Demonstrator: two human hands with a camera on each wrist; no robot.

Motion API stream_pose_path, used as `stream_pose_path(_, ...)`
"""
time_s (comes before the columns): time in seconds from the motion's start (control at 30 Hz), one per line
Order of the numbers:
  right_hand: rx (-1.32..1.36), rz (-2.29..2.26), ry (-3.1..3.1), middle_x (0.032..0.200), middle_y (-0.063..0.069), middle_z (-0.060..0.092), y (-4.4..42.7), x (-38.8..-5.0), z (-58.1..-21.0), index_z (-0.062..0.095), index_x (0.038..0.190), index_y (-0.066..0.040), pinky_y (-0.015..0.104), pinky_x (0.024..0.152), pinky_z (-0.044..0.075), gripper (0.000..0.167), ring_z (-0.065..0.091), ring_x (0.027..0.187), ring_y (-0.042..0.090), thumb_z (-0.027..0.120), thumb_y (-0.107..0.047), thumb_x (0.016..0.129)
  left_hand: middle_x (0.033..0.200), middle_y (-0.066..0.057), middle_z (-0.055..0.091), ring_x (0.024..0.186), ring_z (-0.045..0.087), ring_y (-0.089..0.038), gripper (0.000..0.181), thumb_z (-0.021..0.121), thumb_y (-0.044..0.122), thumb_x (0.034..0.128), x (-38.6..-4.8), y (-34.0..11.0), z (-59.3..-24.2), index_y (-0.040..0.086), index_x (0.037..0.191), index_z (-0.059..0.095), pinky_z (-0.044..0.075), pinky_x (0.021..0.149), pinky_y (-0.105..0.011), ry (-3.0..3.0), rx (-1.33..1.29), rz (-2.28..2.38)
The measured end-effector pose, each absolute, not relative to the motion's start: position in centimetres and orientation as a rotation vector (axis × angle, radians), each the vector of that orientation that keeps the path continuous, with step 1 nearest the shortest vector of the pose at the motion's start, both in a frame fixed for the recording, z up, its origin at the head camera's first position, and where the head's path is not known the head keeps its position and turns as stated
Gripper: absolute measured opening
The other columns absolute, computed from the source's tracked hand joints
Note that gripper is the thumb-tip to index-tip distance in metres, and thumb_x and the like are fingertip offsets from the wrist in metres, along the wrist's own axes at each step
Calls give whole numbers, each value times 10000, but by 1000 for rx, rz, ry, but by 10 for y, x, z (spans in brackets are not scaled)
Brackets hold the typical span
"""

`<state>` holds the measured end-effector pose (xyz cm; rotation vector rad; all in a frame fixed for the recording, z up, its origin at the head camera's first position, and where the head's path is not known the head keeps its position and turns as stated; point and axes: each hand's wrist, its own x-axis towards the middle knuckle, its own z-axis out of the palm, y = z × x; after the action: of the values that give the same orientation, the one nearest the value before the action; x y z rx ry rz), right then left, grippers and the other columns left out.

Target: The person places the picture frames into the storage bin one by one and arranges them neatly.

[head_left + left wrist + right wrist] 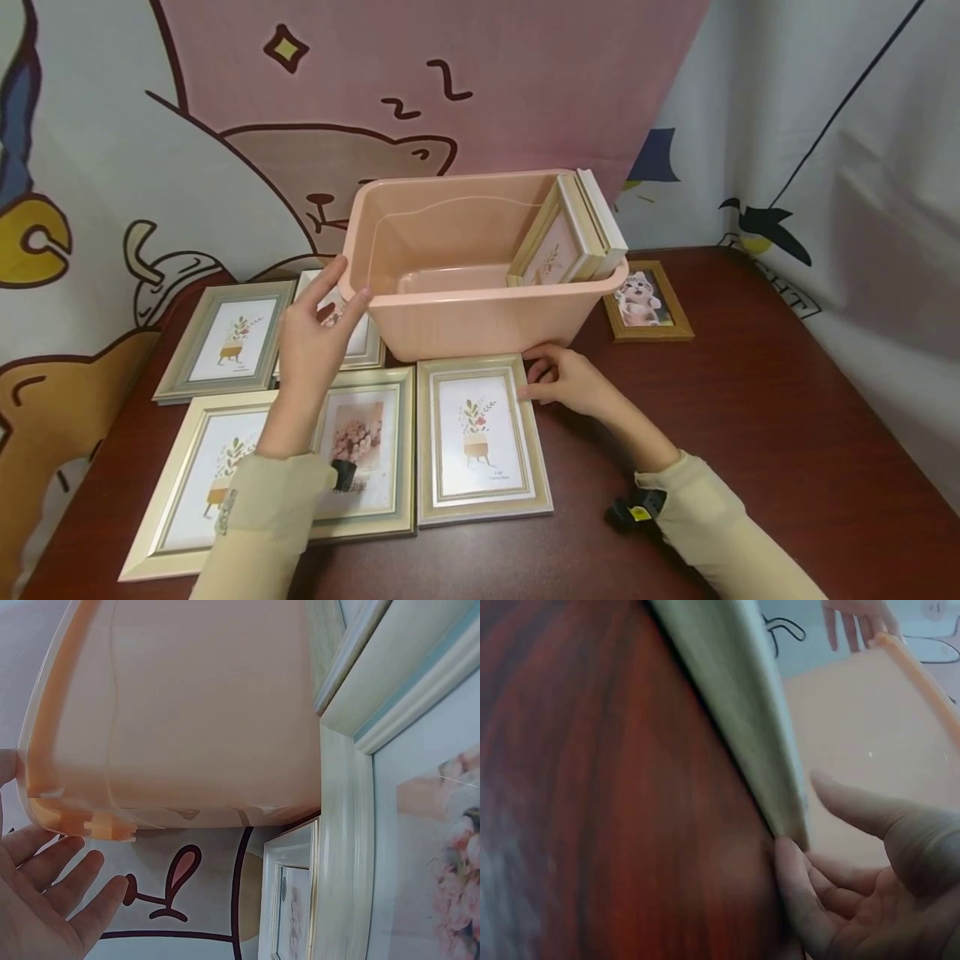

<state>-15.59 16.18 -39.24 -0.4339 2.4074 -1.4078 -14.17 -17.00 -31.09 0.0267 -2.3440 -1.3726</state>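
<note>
Left hand (318,329): your thumb and fingers span a corner of the pink bin (480,325), loosely spread – likely steadying it.
Right hand (570,383): part-curled round a corner of the pale frame (476,442), touching its edge; whether you pinch it, I cannot tell.
Pale frame: flat on the table (787,400), before the bin.
Binned frames (570,242): leaning rightward – presumably so they stay on edge.

Peach-pink bin (480,323), red-brown table (757,408)
We see a pale-gold frame (480,437), plant-printed, near, a brown frame (647,300) far right and cartoon-patterned cloth (480,83)
</note>
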Motion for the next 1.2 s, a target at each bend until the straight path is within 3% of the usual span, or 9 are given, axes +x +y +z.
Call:
stream_pose_path(0.4,-393,-1350,2327,854,121,546,148,-149,-384,402,1361,133,348,598,630,656,577,639,116,741,21,811,1510,41,508,1427,450,-166,547,686,332,940,-140,-171,-311,190,1446,536,473,1110,-473,-2350,35,-1361)
stream_pose_path(0.63,-386,-1444,2248,1045,242,529,153,-147,-385,392,1347,94,376,618,635,645,598,687,132,735,36,804,1520,30,499,1434,443,-184,545,678,327,948,-141,-169,-311,181,1452,529,464,1115,-488,-2359,25,-1371)
stream_pose_path(0.87,-473,-1535,2209,1132,330,579,162,-147,-382,437,1269,107,292,657,602,536,669,822,192,720,22,822,1518,31,500,1431,449,-187,546,682,331,945,-141,-169,-309,189,1450,531,464,1114,-492,-2361,35,-1366)
stream_pose_path(1.03,-408,-1685,2048,1053,249,638,165,-145,-375,425,1231,107,408,692,642,443,700,799,157,669,50,866,1518,34,501,1431,446,-182,547,683,333,944,-140,-169,-309,189,1450,532,464,1116,-486,-2360,36,-1367)
stream_pose_path(1.2,-432,-1750,2001,988,94,685,170,-140,-366,478,1248,75,437,695,641,396,718,835,143,657,14,900,1516,37,504,1430,448,-180,544,686,331,942,-141,-169,-309,196,1447,535,466,1115,-482,-2359,34,-1371)
